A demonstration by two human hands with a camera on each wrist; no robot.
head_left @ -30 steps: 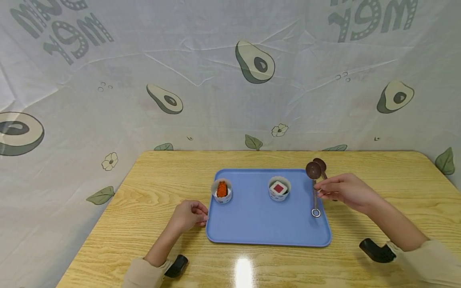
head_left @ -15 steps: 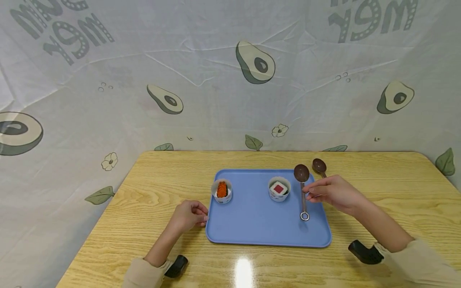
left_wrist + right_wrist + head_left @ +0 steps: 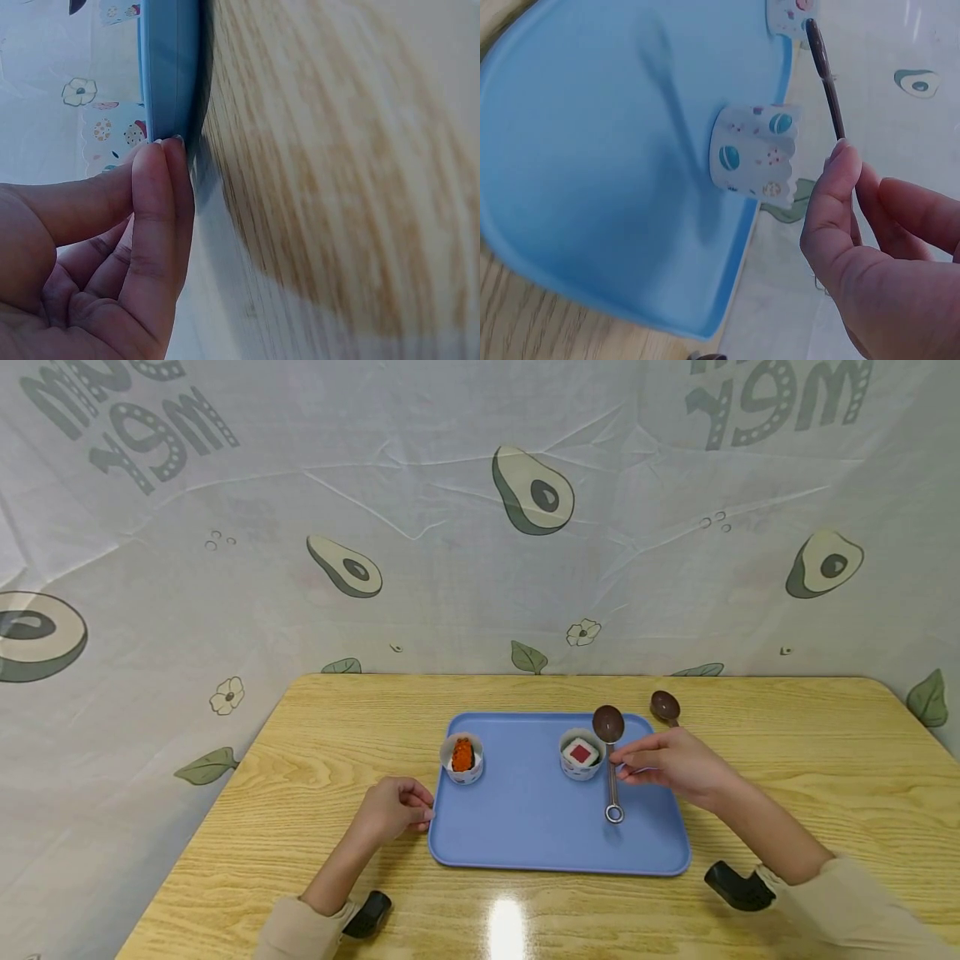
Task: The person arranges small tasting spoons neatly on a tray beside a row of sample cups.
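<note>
My right hand (image 3: 671, 766) pinches the handle of a brown spoon (image 3: 608, 724) over the right half of the blue tray (image 3: 525, 827). The bowl points to the back and the ringed handle end toward me. In the right wrist view the spoon's shadow falls on the tray, so it is held clear of it. Just left of the spoon stands a paper cup (image 3: 754, 154) with a white, red-centred sushi piece (image 3: 581, 752). At the tray's left rim my left hand (image 3: 393, 810) pinches the edge between thumb and fingertips (image 3: 154, 169).
A second paper cup (image 3: 462, 774) with an orange-topped sushi piece (image 3: 462, 755) stands at the tray's back left. Another brown spoon (image 3: 665, 707) lies on the wooden table (image 3: 810, 735) behind the right hand, its handle partly hidden. A printed cloth (image 3: 450, 568) hangs behind the table.
My right hand has carried the spoon leftward, from the tray's right edge to beside the cup with the white sushi piece. The left hand stays at the tray's rim.
</note>
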